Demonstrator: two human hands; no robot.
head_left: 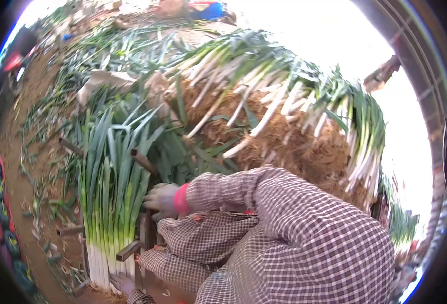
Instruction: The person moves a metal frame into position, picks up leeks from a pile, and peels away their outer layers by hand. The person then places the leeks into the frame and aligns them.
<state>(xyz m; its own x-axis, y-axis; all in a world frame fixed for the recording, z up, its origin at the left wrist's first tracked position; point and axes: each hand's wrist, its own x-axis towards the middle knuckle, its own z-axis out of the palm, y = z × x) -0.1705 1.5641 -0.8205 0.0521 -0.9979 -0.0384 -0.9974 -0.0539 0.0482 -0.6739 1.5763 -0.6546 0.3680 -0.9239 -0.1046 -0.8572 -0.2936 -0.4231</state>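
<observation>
A bundle of long green onions (109, 202) lies in a metal frame (128, 250) with short bars sticking out on both sides. Its green leaves point away and its white stems and roots are at the lower end. My left hand (124, 283), gloved, rests on the white stems near the roots, fingers stretched out. Beside the leafy part is my right hand (163, 198), in a pale glove below a red cuff. Its fingers are extended toward the bundle's edge, close to a frame post, slightly blurred. Nothing shows in its grip.
A large heap of green onions (279, 96) with brown roots lies beyond my right arm. Loose leaves (117, 55) cover the soil behind the frame. A pale sack (101, 83) lies among them. Checkered cloth covers my knees (198, 238).
</observation>
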